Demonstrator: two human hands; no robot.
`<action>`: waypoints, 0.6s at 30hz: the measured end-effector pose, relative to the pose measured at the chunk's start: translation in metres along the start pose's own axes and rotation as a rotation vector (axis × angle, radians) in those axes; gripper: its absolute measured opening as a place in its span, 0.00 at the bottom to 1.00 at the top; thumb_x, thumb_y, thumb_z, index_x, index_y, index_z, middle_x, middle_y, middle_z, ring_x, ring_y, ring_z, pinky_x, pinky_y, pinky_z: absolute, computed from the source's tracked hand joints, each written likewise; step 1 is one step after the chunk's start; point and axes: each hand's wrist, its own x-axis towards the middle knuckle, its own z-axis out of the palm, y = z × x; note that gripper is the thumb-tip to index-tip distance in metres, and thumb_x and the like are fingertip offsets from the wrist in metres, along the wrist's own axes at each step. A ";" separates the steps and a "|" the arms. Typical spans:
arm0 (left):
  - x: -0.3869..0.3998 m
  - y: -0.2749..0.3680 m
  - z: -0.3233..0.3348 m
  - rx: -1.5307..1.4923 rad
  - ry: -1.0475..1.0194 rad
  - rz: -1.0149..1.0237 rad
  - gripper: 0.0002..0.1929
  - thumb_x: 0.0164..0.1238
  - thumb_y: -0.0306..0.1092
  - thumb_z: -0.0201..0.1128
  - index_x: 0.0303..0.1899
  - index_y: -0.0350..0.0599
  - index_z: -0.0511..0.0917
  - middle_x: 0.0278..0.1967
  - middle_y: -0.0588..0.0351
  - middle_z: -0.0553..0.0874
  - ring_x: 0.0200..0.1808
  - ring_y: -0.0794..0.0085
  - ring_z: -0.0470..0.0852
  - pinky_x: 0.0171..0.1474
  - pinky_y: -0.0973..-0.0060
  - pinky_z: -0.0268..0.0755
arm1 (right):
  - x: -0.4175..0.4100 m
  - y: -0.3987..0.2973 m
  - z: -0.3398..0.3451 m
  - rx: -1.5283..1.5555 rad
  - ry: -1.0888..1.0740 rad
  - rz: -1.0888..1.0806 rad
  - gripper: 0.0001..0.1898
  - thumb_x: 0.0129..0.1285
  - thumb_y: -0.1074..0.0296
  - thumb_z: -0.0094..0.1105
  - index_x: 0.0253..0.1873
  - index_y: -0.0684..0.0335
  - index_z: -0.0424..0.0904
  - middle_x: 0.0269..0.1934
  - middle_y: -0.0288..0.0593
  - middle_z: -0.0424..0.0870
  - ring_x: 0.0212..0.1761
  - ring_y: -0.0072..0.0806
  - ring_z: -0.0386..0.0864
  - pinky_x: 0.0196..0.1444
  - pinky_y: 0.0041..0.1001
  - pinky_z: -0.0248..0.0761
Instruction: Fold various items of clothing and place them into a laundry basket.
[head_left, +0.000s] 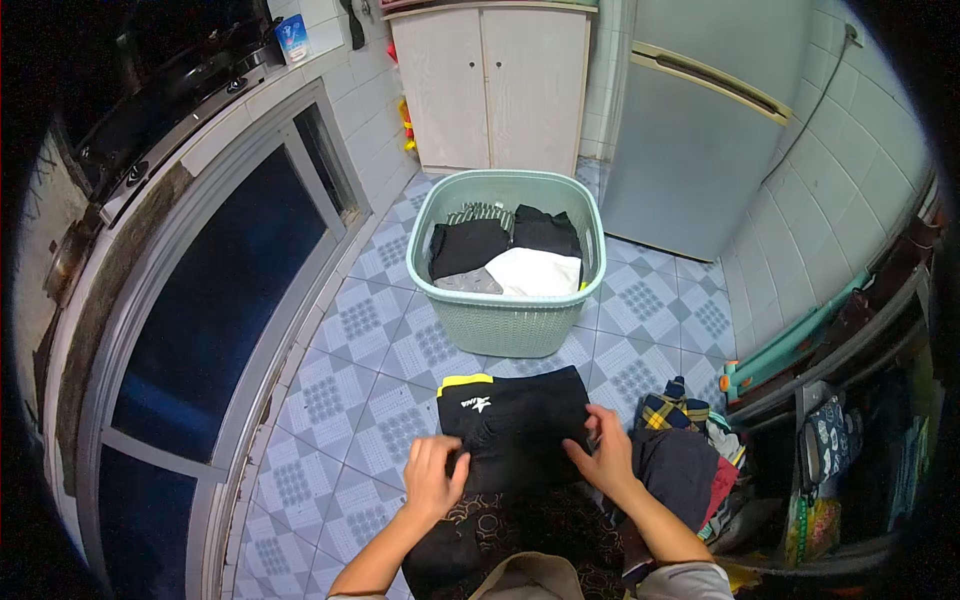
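A folded black garment (525, 435) lies across my lap, with a bright yellow edge (465, 381) at its far left corner. A white star logo with writing marks its upper left. At the garment's left edge is my left hand (435, 476), thumb and fingers apart. My right hand (606, 454) is at the right edge, its thumb spread from its fingers. Neither hand visibly grips the cloth. Beyond the garment, a pale green plastic laundry basket (506, 326) stands on the floor. It holds black clothes (471, 247), a white one (536, 271), a grey one (469, 282) and a striped one (480, 213).
To my right is a pile of clothes (679, 469), with a plaid piece at its far end. Behind the basket stand a white two-door cabinet (491, 90) and a grey refrigerator (690, 150). A framed glass door (225, 300) lines the left, below a stove (172, 127).
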 end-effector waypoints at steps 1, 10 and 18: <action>-0.009 -0.005 -0.005 -0.040 -0.072 0.178 0.19 0.52 0.34 0.67 0.46 0.41 0.73 0.40 0.49 0.80 0.44 0.54 0.77 0.44 0.62 0.70 | -0.005 0.002 -0.004 0.003 0.002 0.000 0.29 0.49 0.63 0.68 0.55 0.63 0.66 0.46 0.52 0.75 0.43 0.44 0.75 0.41 0.36 0.69; 0.008 0.008 -0.008 0.145 -0.489 0.379 0.30 0.45 0.28 0.65 0.57 0.43 0.71 0.65 0.45 0.63 0.68 0.52 0.57 0.67 0.56 0.54 | -0.010 -0.004 -0.004 -0.300 -0.235 -0.508 0.23 0.44 0.69 0.67 0.49 0.63 0.75 0.60 0.48 0.69 0.61 0.44 0.66 0.59 0.39 0.64; 0.030 0.019 -0.039 -0.242 -0.626 0.437 0.14 0.57 0.33 0.62 0.42 0.34 0.79 0.40 0.41 0.82 0.52 0.53 0.76 0.53 0.65 0.70 | 0.002 -0.016 -0.050 -0.233 -0.689 -0.406 0.19 0.49 0.68 0.64 0.48 0.62 0.75 0.49 0.48 0.77 0.50 0.43 0.74 0.51 0.37 0.68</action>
